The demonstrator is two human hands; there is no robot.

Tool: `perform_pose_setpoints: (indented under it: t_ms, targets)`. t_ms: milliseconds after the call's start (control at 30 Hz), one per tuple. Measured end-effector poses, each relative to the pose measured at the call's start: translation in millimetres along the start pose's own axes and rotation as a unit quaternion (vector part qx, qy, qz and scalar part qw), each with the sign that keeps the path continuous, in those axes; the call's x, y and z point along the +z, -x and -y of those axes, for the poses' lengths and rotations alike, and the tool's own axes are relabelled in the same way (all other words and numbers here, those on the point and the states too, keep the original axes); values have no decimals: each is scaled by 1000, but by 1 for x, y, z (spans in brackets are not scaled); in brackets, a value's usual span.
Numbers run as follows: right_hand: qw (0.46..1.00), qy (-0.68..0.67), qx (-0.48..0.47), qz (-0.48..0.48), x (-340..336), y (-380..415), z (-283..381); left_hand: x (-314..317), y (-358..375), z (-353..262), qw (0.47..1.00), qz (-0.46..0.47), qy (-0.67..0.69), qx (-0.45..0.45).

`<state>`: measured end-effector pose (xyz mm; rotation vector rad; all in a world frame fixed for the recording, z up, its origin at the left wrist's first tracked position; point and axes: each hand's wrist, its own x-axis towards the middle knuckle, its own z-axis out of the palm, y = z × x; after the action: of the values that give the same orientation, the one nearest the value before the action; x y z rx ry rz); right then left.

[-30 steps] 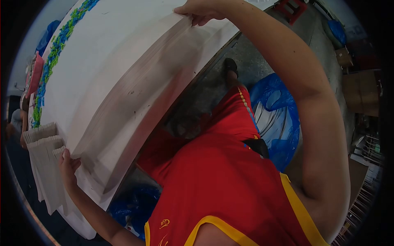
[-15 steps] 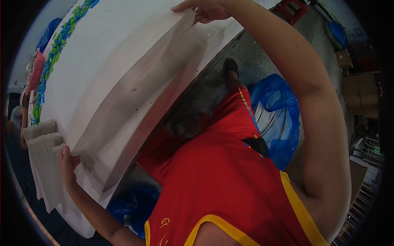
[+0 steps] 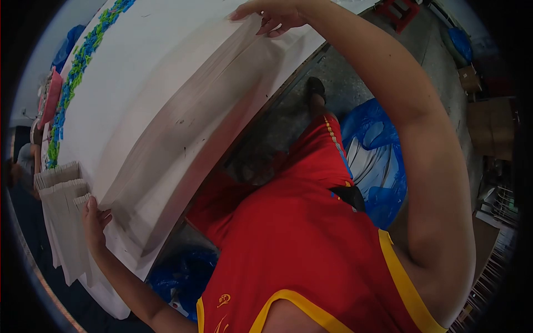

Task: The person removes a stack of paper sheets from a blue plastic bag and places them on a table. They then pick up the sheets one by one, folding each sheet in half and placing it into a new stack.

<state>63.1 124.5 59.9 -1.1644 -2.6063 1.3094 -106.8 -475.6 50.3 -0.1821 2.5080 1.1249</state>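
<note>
A thick stack of large white sheets [image 3: 183,105] lies along the near edge of a long white table [image 3: 111,72]. My right hand [image 3: 272,14] grips the stack's far corner at the top of the view, fingers curled over its edge. My left hand [image 3: 95,222] presses flat against the stack's near corner at the lower left, fingers spread. Smaller stacks of white paper [image 3: 61,216] lie just left of that hand. My red shirt with yellow trim [image 3: 300,250] fills the lower middle.
A strip of green and blue pieces [image 3: 72,77] runs along the table's far side, with a pink object [image 3: 50,97] beside it. Blue plastic bags [image 3: 372,155] sit on the concrete floor under my right arm. Cardboard boxes [image 3: 491,125] stand at the right.
My right hand has shifted slightly left on the stack's far corner, fingers spreading over the edge. My left hand has stayed at the near corner.
</note>
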Motion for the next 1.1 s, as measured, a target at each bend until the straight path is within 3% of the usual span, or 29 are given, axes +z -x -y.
perform_pose_setpoints:
  t_ms: [733,800,833,1033,1100]
  targets:
    - [1000,9,-17,8,-9,-15,-3,12,11,-16,1000,-6,-26,-1]
    - [1000,9,-18,7,3,17,2,10,9,-14,1000,9,-19,2]
    - [1000,8,-21,9,-9,-13,-2,12,9,-13,1000,5,-19,0]
    - [988,-23,-111,108,-29,-4,-22,17,20,-26,1000,-10,-30,0]
    - [981,-17,-98,167,-9,0,14,17,19,-27,999,-12,-35,1]
